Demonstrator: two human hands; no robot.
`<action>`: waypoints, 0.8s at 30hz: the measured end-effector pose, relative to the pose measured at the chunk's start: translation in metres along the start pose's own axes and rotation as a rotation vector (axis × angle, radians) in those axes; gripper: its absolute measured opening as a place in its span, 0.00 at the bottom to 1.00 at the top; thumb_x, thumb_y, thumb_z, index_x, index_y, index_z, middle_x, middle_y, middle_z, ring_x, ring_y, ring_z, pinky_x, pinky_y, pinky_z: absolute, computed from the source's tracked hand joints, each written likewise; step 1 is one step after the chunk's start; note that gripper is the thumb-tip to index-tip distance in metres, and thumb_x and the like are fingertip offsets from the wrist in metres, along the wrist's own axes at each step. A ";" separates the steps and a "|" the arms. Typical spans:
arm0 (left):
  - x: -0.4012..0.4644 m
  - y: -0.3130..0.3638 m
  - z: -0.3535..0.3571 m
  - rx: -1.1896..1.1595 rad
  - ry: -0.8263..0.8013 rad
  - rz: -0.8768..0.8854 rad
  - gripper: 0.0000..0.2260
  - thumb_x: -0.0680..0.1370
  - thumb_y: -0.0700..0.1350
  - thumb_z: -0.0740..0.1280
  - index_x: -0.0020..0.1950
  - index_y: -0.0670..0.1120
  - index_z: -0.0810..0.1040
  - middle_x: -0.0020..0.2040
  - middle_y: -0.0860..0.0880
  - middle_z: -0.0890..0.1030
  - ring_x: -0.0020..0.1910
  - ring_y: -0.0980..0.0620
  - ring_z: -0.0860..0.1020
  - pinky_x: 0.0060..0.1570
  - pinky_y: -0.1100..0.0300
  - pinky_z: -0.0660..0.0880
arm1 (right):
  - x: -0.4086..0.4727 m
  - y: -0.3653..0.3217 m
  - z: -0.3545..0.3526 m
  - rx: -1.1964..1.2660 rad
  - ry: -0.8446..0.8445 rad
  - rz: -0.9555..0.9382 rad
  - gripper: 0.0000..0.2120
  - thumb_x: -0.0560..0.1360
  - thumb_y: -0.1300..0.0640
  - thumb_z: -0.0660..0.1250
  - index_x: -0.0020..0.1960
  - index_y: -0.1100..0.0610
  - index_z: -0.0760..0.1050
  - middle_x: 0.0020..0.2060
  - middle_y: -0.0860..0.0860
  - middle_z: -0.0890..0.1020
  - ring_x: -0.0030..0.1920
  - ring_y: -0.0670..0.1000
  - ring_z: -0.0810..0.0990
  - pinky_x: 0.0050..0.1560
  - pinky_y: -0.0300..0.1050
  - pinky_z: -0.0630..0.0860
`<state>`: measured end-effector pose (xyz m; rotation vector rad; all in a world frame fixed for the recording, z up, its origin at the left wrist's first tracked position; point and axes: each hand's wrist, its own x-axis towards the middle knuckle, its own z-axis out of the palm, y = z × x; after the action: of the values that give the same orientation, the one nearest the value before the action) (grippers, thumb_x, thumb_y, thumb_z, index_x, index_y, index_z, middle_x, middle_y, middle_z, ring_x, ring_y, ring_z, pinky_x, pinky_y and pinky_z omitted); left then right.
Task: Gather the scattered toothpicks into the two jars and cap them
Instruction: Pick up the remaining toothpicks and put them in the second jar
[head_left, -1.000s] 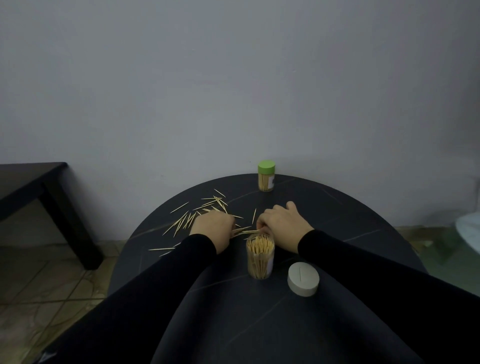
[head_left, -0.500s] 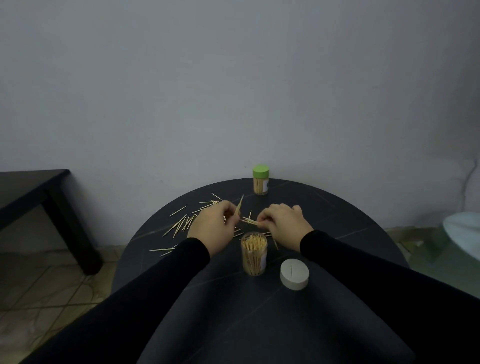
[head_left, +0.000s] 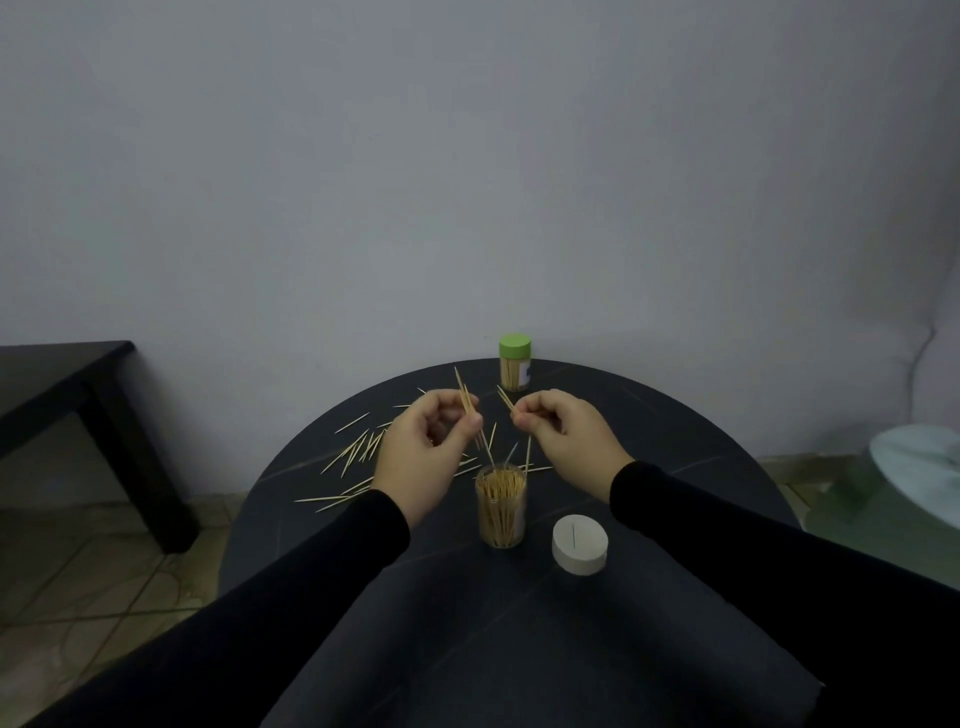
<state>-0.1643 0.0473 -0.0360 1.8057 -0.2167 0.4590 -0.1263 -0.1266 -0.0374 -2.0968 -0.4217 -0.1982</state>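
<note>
Round black table (head_left: 649, 623) stands against a grey wall, a person's black-sleeved arms reaching over it. Left hand (head_left: 421, 457) and right hand (head_left: 563, 436) each pinch a few toothpicks above an open jar (head_left: 501, 506) packed with toothpicks. Beside it lies a white lid (head_left: 579, 544). A green-capped jar (head_left: 515, 362) stands at the far edge. Loose toothpicks (head_left: 358, 447) lie scattered left.

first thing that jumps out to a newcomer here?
Both hands raised over the open jar at the middle of the round table: left hand and right hand each pinch toothpicks. More loose toothpicks lie to the left; a green-capped jar stands at the far edge, a white cap right of the open jar.
</note>
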 end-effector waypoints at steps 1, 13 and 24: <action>-0.001 -0.003 0.001 0.017 -0.019 -0.008 0.06 0.76 0.41 0.69 0.50 0.51 0.78 0.42 0.53 0.82 0.38 0.63 0.77 0.39 0.71 0.72 | -0.002 -0.001 0.001 0.029 -0.003 -0.001 0.05 0.77 0.54 0.66 0.46 0.43 0.75 0.45 0.43 0.80 0.50 0.45 0.78 0.61 0.54 0.72; -0.005 -0.018 -0.001 0.303 -0.246 0.001 0.05 0.75 0.44 0.71 0.44 0.55 0.78 0.43 0.57 0.81 0.43 0.65 0.77 0.43 0.69 0.73 | -0.005 -0.019 0.002 0.288 0.036 -0.114 0.07 0.77 0.59 0.66 0.46 0.48 0.78 0.41 0.44 0.81 0.42 0.36 0.77 0.46 0.31 0.75; -0.002 -0.009 -0.006 0.214 -0.320 -0.006 0.07 0.75 0.42 0.71 0.52 0.48 0.81 0.40 0.58 0.81 0.37 0.70 0.76 0.38 0.74 0.70 | -0.013 -0.002 0.009 0.258 -0.120 0.006 0.04 0.76 0.58 0.68 0.49 0.52 0.79 0.45 0.49 0.82 0.48 0.44 0.80 0.47 0.36 0.77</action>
<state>-0.1643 0.0552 -0.0435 2.0856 -0.3949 0.1912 -0.1398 -0.1209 -0.0445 -1.8616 -0.4857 -0.0124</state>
